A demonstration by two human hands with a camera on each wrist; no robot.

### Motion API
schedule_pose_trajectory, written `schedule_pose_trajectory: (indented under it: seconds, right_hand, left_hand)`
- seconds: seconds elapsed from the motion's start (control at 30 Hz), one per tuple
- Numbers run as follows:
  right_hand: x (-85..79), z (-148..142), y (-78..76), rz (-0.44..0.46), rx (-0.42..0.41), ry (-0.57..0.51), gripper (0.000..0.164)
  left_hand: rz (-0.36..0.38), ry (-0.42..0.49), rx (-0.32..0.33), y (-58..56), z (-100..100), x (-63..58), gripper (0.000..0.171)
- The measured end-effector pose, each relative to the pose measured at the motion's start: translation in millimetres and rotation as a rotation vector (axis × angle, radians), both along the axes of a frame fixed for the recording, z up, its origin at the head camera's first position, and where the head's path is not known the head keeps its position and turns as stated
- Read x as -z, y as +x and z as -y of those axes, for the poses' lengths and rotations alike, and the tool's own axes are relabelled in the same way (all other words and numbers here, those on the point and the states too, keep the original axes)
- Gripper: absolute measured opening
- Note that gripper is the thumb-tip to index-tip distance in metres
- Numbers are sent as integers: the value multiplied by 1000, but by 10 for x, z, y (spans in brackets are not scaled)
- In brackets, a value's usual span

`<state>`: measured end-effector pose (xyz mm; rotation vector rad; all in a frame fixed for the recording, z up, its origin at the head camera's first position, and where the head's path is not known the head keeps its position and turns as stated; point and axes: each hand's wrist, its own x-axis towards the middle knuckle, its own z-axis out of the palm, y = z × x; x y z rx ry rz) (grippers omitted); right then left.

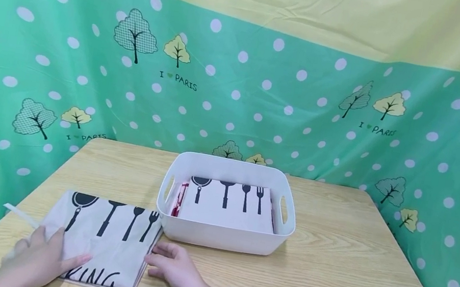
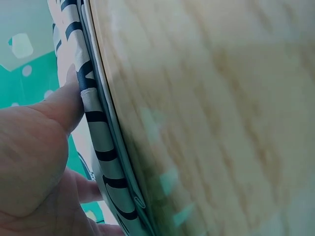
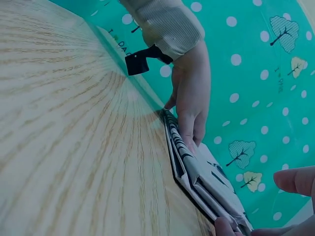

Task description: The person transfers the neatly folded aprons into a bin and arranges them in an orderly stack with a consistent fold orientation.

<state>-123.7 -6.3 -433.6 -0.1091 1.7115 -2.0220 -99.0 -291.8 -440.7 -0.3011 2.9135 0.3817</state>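
A folded white apron (image 1: pixel 108 244) lies on the table, printed with black kitchen utensils and lettering; a thin white strap (image 1: pixel 21 215) sticks out at its left. My left hand (image 1: pixel 39 254) rests on its left part, fingers spread over the cloth. Seen from the left wrist, the thumb (image 2: pixel 69 105) lies on the upper face, above the stacked layers. My right hand (image 1: pixel 180 270) is at the apron's right edge, fingertips against the side of the fold. In the right wrist view, the layered edge (image 3: pixel 197 182) runs down toward the right fingers (image 3: pixel 224 227).
Behind and to the right stands a white plastic basket (image 1: pixel 225 238) with side handles. Inside it lies another folded apron (image 1: pixel 224 212) with the same utensil print, above red-patterned cloth (image 1: pixel 179 200). A green dotted curtain (image 1: pixel 238 85) hangs around the wooden table (image 1: pixel 329 257).
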Motion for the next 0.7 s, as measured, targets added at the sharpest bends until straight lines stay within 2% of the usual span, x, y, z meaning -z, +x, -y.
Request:
schedule_pose_trajectory:
  seconds: [0.2, 0.37, 0.57, 0.7]
  right_hand:
    - [-18, 29, 4, -29, 3, 60, 53]
    - [-31, 45, 8, -16, 12, 90, 51]
    - [-38, 73, 28, -8, 54, 30, 56]
    - [-35, 69, 19, -20, 73, 6, 58]
  left_hand:
    - [14, 15, -9, 17, -9, 4, 121]
    - [25, 14, -1, 26, -24, -29, 120]
    - [-20, 3, 12, 1, 52, 23, 119]
    - [-21, 4, 7, -22, 79, 20, 120]
